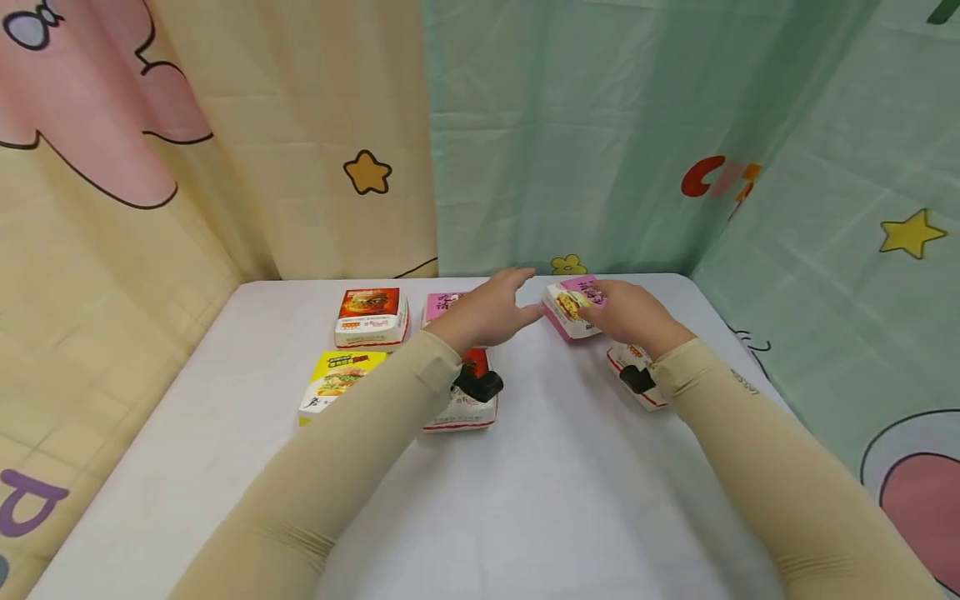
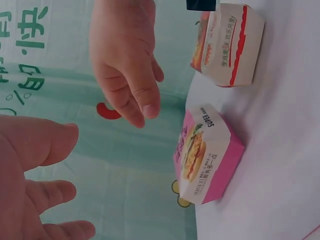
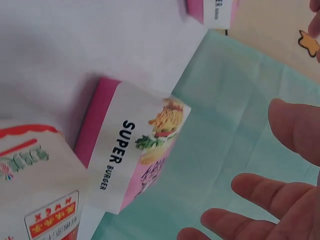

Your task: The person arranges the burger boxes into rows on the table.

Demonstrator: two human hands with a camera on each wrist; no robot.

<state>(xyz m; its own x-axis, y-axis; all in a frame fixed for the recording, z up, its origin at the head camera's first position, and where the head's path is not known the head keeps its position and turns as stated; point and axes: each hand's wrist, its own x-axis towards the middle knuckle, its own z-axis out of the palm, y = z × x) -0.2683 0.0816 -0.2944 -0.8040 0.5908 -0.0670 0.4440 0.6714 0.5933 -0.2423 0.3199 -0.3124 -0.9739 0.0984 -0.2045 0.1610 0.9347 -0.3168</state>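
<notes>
A pink-and-white burger box [image 1: 572, 307] stands on the table near the back right. My right hand [image 1: 633, 315] hovers beside it with fingers spread; the right wrist view shows a gap between that hand [image 3: 280, 210] and the box [image 3: 117, 150]. My left hand [image 1: 491, 308] is raised, fingers apart and holding nothing, in front of another pink box [image 1: 444, 303] that it partly hides. Below the left wrist sits a red-and-white burger box [image 1: 461, 410], partly covered by the sleeve. A further red-and-white box [image 1: 633, 375] lies partly behind the right wrist.
At the left of the white table [image 1: 247, 375] are a red-and-white burger box [image 1: 371, 318] and, in front of it, a yellow-and-white one [image 1: 337, 379], partly behind the left sleeve. Printed curtains [image 1: 570, 125] hang along the back and sides.
</notes>
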